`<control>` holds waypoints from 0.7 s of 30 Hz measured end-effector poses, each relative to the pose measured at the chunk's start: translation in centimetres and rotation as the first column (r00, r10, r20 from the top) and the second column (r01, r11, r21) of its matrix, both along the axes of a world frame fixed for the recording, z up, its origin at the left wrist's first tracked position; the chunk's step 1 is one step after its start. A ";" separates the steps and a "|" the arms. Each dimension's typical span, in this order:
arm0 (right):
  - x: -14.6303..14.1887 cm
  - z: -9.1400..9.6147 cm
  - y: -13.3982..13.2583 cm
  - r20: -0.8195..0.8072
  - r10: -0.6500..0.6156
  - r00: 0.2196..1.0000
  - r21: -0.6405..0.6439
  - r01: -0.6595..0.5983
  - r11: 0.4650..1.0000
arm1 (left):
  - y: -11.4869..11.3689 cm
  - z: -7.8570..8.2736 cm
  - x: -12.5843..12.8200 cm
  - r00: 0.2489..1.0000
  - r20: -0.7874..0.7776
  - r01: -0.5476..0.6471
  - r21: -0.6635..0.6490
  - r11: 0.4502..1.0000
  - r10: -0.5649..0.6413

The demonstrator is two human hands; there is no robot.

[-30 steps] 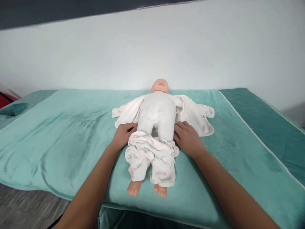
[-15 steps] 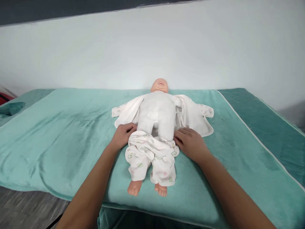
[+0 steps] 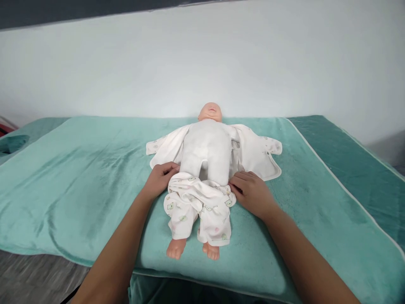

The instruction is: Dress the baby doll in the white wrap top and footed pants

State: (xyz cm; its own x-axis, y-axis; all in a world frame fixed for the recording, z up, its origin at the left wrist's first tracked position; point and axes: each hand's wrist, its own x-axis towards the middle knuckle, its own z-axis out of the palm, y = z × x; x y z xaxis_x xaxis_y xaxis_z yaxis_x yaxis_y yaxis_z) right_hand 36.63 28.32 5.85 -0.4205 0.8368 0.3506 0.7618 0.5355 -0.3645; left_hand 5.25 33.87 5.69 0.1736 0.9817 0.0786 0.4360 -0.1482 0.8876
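Note:
A baby doll (image 3: 206, 141) with a white cloth body lies on its back, feet toward me. Printed baby trousers (image 3: 198, 202) are bunched around its legs below the thighs, with the bare feet sticking out of the cuffs. At the waistband's left side, my left hand (image 3: 160, 179) has its fingers closed, fingertips partly hidden against the doll's thigh. Opposite it, my right hand (image 3: 251, 192) pinches the waistband's right edge. An open white baby jacket (image 3: 257, 158) is spread beneath the doll, its sleeves stretched out to both sides.
A light green plush cover (image 3: 79, 181) lies over the bed, with a darker green strip (image 3: 351, 156) at the right. A white wall (image 3: 202, 55) rises directly behind the doll's head. Grey floor (image 3: 34, 274) shows at the lower left.
The whole view has shifted slightly, so everything sits a little further left. Both hands stay at the trousers' waistband, and the trousers look about the same.

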 end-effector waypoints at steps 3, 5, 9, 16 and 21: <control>0.2 0.3 -0.4 -0.323 0.024 0.946 -0.052 -0.043 0.998 | -0.1 0.0 -0.2 0.986 0.164 -0.030 -0.011 0.999 0.032; 0.1 0.6 -0.6 -0.475 0.058 0.878 -0.087 -0.112 0.990 | -0.2 -0.1 -0.5 0.970 0.243 0.031 -0.026 0.999 -0.024; 0.0 0.9 -0.6 -0.581 0.129 0.804 -0.136 -0.252 0.958 | -0.2 -0.3 -1.4 0.932 0.314 0.213 -0.070 0.975 -0.181; 0.2 1.6 -0.6 -0.560 0.144 0.816 -0.306 -0.365 0.879 | -0.3 0.6 -2.4 0.875 0.289 0.450 -0.193 0.872 -0.388; -0.2 1.6 -1.1 -0.455 0.195 0.869 -0.235 -0.328 0.915 | -0.6 1.2 -2.3 0.870 0.240 0.480 -0.208 0.852 -0.431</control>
State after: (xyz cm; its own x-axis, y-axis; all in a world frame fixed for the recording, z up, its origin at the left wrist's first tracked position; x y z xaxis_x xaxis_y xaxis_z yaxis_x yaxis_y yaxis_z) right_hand 36.43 27.22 7.45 -0.5098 0.8077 0.2962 0.3509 0.5095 -0.7857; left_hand 2.93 33.24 6.86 0.6131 0.7851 -0.0881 0.2065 -0.0516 0.9771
